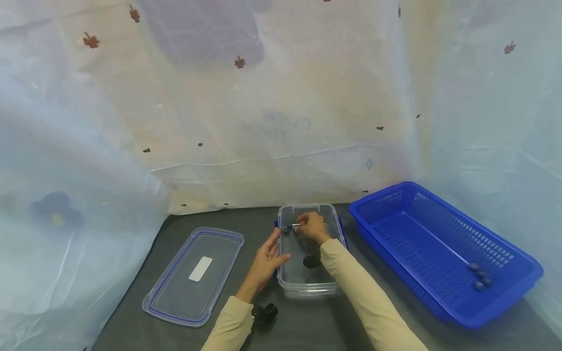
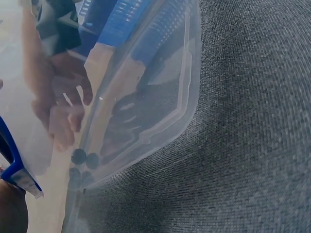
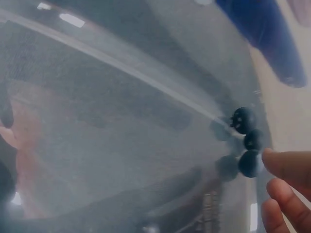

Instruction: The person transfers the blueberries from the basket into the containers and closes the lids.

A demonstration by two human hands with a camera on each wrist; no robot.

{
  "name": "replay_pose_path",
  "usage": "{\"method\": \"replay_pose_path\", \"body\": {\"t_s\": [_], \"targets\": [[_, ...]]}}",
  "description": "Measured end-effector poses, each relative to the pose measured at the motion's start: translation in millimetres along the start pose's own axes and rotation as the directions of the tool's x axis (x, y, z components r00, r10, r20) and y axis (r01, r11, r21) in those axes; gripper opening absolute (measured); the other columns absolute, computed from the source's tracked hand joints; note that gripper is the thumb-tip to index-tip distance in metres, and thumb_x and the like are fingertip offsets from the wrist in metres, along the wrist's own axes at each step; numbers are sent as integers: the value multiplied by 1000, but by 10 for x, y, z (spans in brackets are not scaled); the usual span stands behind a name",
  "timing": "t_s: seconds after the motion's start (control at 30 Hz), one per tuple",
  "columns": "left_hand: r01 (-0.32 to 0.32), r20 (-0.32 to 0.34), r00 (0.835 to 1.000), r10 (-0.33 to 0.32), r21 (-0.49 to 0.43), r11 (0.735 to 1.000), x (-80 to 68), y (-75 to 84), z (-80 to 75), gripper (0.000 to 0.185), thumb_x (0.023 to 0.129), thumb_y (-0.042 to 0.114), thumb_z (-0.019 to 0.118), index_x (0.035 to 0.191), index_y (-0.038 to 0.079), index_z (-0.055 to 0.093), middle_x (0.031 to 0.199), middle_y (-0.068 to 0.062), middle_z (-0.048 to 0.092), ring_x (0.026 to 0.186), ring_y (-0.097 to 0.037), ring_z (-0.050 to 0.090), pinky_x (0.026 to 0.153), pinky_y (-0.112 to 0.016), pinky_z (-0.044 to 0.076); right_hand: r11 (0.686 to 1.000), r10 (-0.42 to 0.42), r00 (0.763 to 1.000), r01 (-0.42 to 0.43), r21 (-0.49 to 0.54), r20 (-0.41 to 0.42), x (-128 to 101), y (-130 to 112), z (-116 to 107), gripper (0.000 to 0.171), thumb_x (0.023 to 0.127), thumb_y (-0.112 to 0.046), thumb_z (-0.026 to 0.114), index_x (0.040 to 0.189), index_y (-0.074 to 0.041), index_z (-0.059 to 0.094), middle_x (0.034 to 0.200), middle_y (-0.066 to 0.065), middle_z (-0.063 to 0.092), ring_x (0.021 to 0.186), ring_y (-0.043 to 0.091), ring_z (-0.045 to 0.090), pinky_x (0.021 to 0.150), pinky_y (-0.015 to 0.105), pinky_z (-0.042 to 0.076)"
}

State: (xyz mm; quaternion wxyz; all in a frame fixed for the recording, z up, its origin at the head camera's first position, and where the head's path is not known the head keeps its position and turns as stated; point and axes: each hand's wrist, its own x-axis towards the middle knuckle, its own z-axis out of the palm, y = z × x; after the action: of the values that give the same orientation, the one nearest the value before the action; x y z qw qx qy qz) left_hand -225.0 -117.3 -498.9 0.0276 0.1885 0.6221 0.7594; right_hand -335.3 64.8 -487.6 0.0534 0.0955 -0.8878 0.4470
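Observation:
A clear plastic container (image 1: 307,290) with blue side clips stands uncovered in the middle. My right hand (image 1: 312,225) reaches down into its far left part, fingers bent loosely. In the right wrist view those fingertips (image 3: 272,162) are right beside a short row of dark round berries (image 3: 252,141) that look like blueberries; nothing shows between fingers and thumb. Through the clear wall in the left wrist view, the berries (image 2: 78,156) sit in the bottom corner below that hand. My left hand (image 1: 263,263) rests against the container's left side, fingers extended and thumb over the rim.
To the left lies a clear lid (image 1: 193,297) with a blue seal and a white label. A blue perforated basket (image 1: 417,234) stands at the right with several dark berries (image 1: 478,275) near its front end. A patterned sheet (image 1: 281,161) hangs behind the dark tabletop (image 1: 127,321).

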Motion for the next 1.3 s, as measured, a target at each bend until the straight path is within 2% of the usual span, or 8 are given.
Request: {"method": "replay_pose_path", "body": {"t_s": [0.13,0.17,0.33,0.53,0.7,0.9,1.07,1.3], "targets": [[-3,-4,1000,3,2,1000,0,7,5,78,86,-14,61,150,-8,18,160,-18,6,144,-35,11,115,-43,17,999,-23,1000,23,24,-16,17,-21,-66,24,74,-9,80,96,-1,73,81,6,69,77,23,65,69,38,55],[-3,-5,1000,3,0,1000,-1,9,8,78,86,-14,61,150,-8,18,160,-18,7,144,-36,11,115,-44,17,1000,5,1000,-5,25,-13,-21,-113,-111,25,74,-7,78,97,1,72,83,9,70,80,26,66,72,40,55],[-2,-4,1000,2,14,1000,1,6,4,77,86,-14,61,150,-10,17,160,-18,7,143,-38,11,115,-46,17,997,-8,1000,9,77,-6,-67,-236,-199,23,83,-9,73,103,2,71,90,11,71,85,27,67,75,40,56],[2,-2,1000,-2,31,1000,0,-2,-3,77,87,-13,62,150,-9,18,160,-18,6,144,-34,11,115,-47,16,985,-69,998,69,157,-9,-121,-420,-358,23,86,-8,72,104,5,69,92,12,70,89,29,65,75,40,56],[-9,0,1000,9,23,1000,0,6,1,76,86,-13,61,149,-9,18,159,-19,7,143,-37,11,114,-47,16,973,-128,991,130,189,-22,-176,-528,-552,21,88,-9,71,105,3,68,94,12,68,90,29,64,73,40,56],[-12,-6,1000,12,18,1000,-4,14,-3,78,85,-13,62,149,-9,18,159,-20,6,143,-37,10,114,-43,16,967,-127,989,140,214,-74,-262,-572,-775,19,88,-13,70,104,-3,71,93,10,68,85,25,64,72,35,54],[-6,-8,1000,6,2,1000,-5,3,-7,78,85,-15,61,150,-9,18,159,-18,6,144,-35,11,115,-41,17,964,-110,985,139,225,-136,-341,-556,-969,21,88,-13,71,106,-1,70,93,10,68,85,25,64,69,32,52],[-1,-8,1000,2,12,1000,0,-8,-9,78,85,-14,62,150,-8,19,160,-17,7,144,-33,12,114,-35,20,969,-89,969,138,206,-230,-434,-555,-1382,23,88,-12,71,108,0,69,97,14,69,90,28,65,76,34,53]]}}
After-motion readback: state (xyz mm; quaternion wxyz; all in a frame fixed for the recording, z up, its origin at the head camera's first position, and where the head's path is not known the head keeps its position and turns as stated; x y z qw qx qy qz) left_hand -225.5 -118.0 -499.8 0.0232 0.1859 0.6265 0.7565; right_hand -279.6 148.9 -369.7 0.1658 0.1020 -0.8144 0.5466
